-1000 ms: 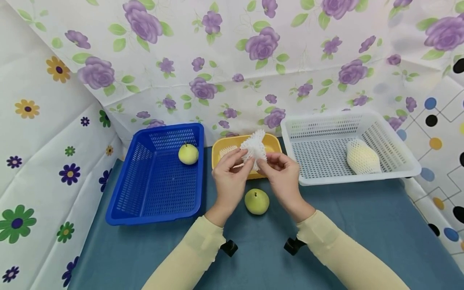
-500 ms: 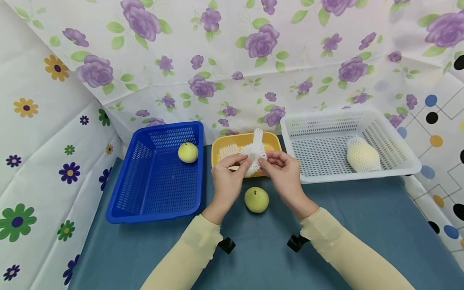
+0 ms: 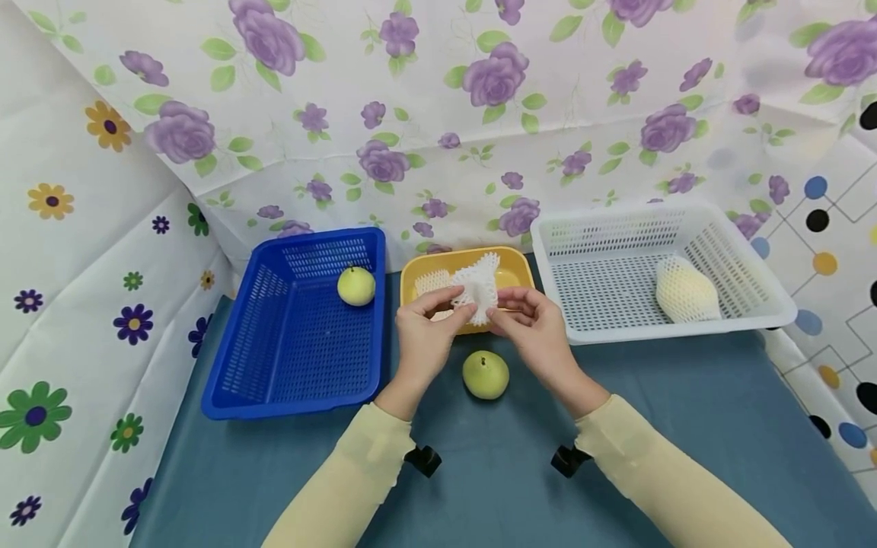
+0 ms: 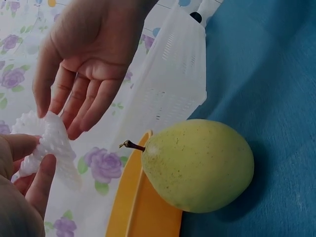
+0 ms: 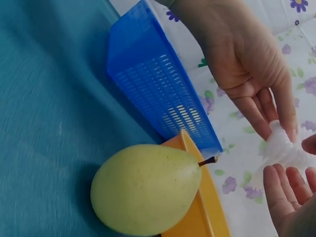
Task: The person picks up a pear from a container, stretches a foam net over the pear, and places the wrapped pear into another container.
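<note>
A white foam fruit net (image 3: 482,283) is held up over the front of the yellow tray (image 3: 517,268) in the head view. My left hand (image 3: 428,331) pinches its left side between thumb and fingers. From the right, my right hand (image 3: 537,335) holds its edge with thumb and fingertips, the other fingers loosely bent. Below and between the wrists a bare green pear (image 3: 486,375) stands on the table, stem up. Both wrist views show this pear (image 4: 197,165) close up, just in front of the tray, and neither hand touches it.
On the left stands a blue basket (image 3: 240,335) with one bare pear (image 3: 356,286) inside. A white basket (image 3: 678,335) on the right holds a net-wrapped fruit (image 3: 685,291). Another foam net (image 3: 433,281) lies in the yellow tray. Floral cloth (image 3: 438,144) rises behind.
The foam net has been turned and spread: its crumpled upper end stood up narrow half a second ago and now flares to the right. My hands have shifted only slightly.
</note>
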A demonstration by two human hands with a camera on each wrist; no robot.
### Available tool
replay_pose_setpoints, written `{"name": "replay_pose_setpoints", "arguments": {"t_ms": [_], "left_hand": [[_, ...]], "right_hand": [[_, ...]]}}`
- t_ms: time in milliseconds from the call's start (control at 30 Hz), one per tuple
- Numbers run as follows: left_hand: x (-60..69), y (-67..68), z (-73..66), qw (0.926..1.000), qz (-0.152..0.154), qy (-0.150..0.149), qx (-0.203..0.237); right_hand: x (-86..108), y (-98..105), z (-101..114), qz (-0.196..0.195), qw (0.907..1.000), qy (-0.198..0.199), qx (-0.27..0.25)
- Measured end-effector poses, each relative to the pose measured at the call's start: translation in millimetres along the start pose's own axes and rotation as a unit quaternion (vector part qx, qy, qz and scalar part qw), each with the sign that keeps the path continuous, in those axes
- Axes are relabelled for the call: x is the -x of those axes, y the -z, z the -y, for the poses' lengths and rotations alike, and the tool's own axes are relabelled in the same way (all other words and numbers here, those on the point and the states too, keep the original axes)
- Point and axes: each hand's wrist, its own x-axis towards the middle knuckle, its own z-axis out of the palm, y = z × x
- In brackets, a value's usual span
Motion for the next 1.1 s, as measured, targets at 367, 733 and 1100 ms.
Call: {"name": "replay_pose_setpoints", "arguments": {"t_ms": [367,733,1100], "left_hand": [[-3.3,6.2,-3.4,0.9986,-0.044,-0.023,-0.02],[-11.9,18.7,38.6,0.9867,-0.101,-0.023,-0.125],[-8.2,22.4,45.4,0.9868,-0.115,-0.017,-0.113]], "right_hand": [[28.2,16.1,8.6,0.046,0.989,0.082,0.115],[39.5,38.3,-59.7,0.122,0.9554,0.025,0.268],[38.1,33.7,-76.5,0.158,0.9407,-0.005,0.301]]}}
